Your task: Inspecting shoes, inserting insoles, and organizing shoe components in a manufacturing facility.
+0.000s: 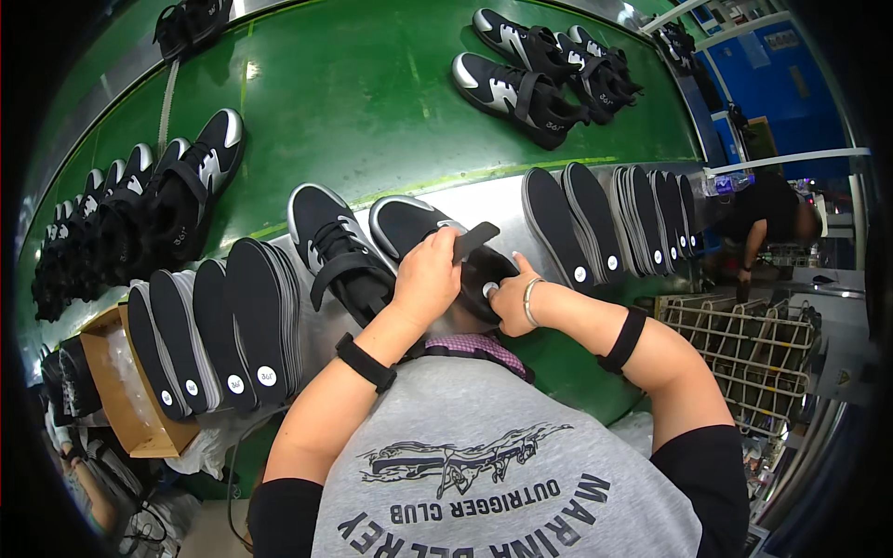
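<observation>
Both grips on black sneaker (437, 244), insole stacks (233, 325) and second sneaker (337, 253) alongside.

Two hands: left grip (430, 272) and right grip (510, 302) on one black shoe (423, 228). One more shoe (337, 253) just left of the grips. Three shoes (544, 65) far beyond on green surface (372, 102). Two insole stacks: left (223, 335), right (614, 219). One cardboard box (116, 391). One wire basket (753, 344).

Insole stacks (223, 325) lean beside a cardboard box (116, 391); finished shoes (521, 88) ride the green belt (372, 102)
</observation>
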Tool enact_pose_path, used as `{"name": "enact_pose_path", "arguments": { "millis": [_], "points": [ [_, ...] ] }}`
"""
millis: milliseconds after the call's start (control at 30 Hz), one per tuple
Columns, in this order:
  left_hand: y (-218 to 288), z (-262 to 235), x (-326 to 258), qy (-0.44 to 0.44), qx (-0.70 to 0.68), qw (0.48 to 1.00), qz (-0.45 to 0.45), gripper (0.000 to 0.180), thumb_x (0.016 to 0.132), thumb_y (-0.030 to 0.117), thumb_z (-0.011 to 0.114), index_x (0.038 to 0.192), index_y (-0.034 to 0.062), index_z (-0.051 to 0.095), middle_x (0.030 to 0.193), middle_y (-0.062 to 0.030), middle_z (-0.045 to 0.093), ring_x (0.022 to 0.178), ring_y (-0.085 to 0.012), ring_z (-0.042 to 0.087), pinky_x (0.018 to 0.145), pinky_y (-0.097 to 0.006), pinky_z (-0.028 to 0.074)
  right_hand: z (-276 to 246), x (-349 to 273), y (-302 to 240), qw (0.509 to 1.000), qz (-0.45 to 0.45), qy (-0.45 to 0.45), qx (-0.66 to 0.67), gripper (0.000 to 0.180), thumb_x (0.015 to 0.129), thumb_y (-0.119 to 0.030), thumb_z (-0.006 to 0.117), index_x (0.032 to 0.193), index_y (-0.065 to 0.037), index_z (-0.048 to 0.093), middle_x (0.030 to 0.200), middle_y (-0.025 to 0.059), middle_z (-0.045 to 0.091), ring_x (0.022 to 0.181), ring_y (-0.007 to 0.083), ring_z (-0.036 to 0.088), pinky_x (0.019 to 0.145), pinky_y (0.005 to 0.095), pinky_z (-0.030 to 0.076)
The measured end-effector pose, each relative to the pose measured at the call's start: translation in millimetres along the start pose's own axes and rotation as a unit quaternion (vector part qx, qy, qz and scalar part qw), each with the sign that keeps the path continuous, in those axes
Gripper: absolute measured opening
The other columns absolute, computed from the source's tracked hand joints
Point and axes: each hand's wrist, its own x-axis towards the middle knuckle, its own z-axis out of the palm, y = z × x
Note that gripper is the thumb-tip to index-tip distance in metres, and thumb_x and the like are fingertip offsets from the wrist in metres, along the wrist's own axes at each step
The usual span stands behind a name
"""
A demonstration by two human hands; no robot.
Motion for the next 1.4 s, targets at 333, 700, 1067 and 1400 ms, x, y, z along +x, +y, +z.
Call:
{"name": "enact_pose_path", "arguments": {
  "millis": [333, 700, 1067, 1400],
  "points": [
    [6.3, -9.5, -8.9, -0.025, 0.030, 0.997, 0.071, 0.032, 0.064, -0.002, 0.055, 0.095, 0.0026, 0.047, 0.086, -0.0157, 0.055, 0.082, -0.0330, 0.054, 0.067, -0.040, 0.045, 9.1, -14.7, 11.8, 0.979, -0.076, 0.082, 0.168, 0.048, 0.078, -0.031, 0.047, 0.116, -0.001, 0.045, 0.095, 0.0134, 0.059, 0.101, 0.0251, 0.051, 0.099, 0.0541, 0.007],
    [23.2, -27.8, -16.8, -0.011, 0.130, 0.971, 0.199, 0.038, 0.057, -0.002, 0.057, 0.094, 0.0008, 0.048, 0.074, -0.0098, 0.051, 0.069, -0.0247, 0.053, 0.058, -0.032, 0.046, 36.5, -70.5, 42.7, 0.785, -0.055, 0.450, 0.423, 0.022, 0.083, -0.011, 0.044, 0.102, -0.008, 0.054, 0.087, 0.0002, 0.062, 0.086, 0.0131, 0.056, 0.098, 0.0412, 0.018],
    [11.2, -22.4, 15.6, 0.004, -0.231, 0.962, -0.144, 0.018, 0.079, 0.014, 0.055, 0.083, -0.0033, 0.054, 0.065, -0.0092, 0.057, 0.059, -0.0138, 0.052, 0.059, -0.026, 0.041, 14.6, -10.2, -9.7, 0.961, -0.068, 0.241, 0.118, 0.048, 0.074, -0.033, 0.053, 0.107, 0.001, 0.049, 0.088, 0.0127, 0.061, 0.093, 0.0260, 0.055, 0.095, 0.0511, 0.021],
    [16.6, -40.1, 4.2, 0.037, -0.192, 0.972, -0.127, 0.020, 0.079, 0.017, 0.058, 0.090, 0.0003, 0.055, 0.076, -0.0001, 0.056, 0.073, -0.0078, 0.050, 0.064, -0.021, 0.041, 28.1, -5.8, -5.6, 0.881, -0.096, 0.371, 0.276, 0.030, 0.076, -0.029, 0.050, 0.095, -0.006, 0.056, 0.084, 0.0144, 0.060, 0.085, 0.0283, 0.056, 0.088, 0.0469, 0.031]
  ]
}}
